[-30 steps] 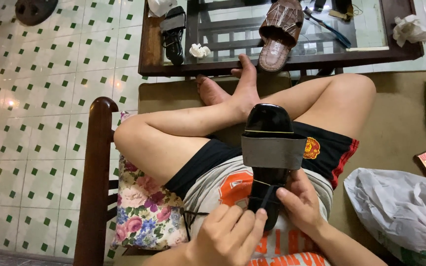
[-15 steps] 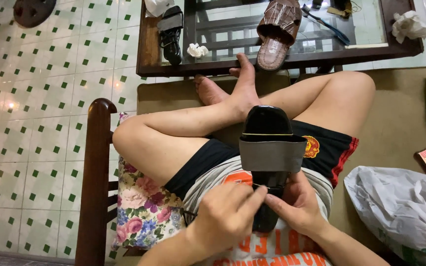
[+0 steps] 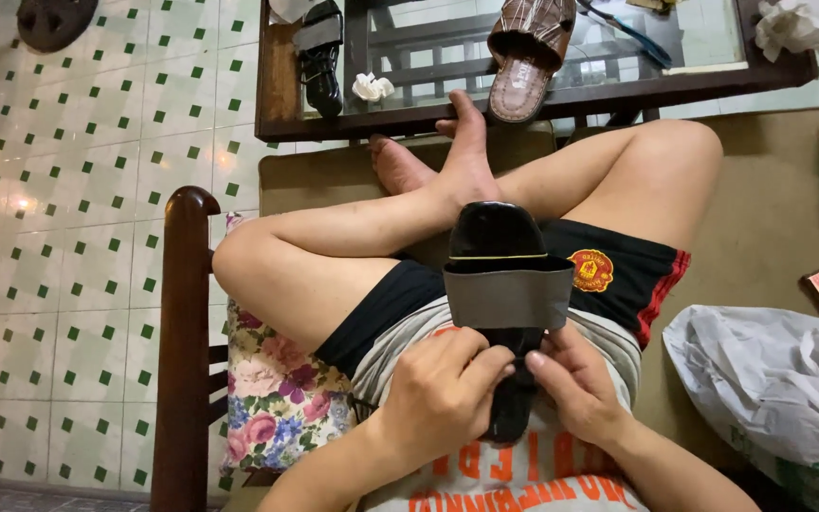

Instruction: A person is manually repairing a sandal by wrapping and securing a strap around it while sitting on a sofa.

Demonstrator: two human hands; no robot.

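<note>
A black slide sandal with a wide grey strap lies lengthwise over my lap, toe end pointing away from me. My left hand and my right hand meet at its heel half, just below the strap. Fingertips of both hands pinch the sandal's sole near the strap's lower edge. My legs are crossed on a brown seat, bare feet toward a table.
A dark wooden table with a glass top stands ahead, bearing a brown sandal, a matching black sandal and crumpled tissue. A white plastic bag lies at right. A wooden armrest and floral cushion sit at left.
My left hand has slid up from the lower heel to the strap's edge, meeting my right hand's fingertips. The sandal stays in place on my lap.
</note>
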